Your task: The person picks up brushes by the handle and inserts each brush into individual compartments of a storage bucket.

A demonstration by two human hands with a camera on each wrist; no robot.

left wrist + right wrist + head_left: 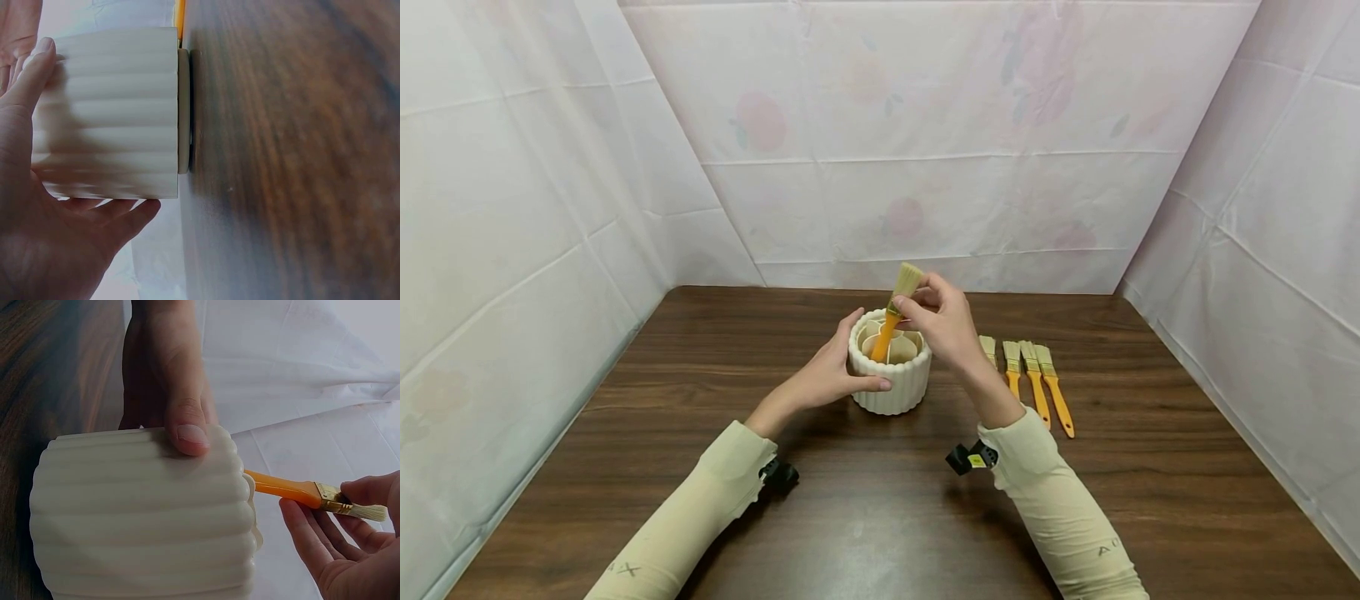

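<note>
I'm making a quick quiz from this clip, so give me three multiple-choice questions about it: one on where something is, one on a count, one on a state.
1. Where do the loose brushes lie?
A. On the table, beside the right forearm
B. Inside the pot
C. Left of the left hand

2. How many brushes lie on the table?
A. Two
B. Four
C. Six

3. What is the left hand doing?
A. Lying flat on the table
B. Gripping the pot's side
C. Pinching a brush

Answers:
1. A, the head view shows them in a row on the wood, right of the pot.
2. B, four sets of bristles show there, apart from the brush that the right hand pinches with its handle in the pot.
3. B, thumb and fingers wrap the ribbed wall in both wrist views.
</note>
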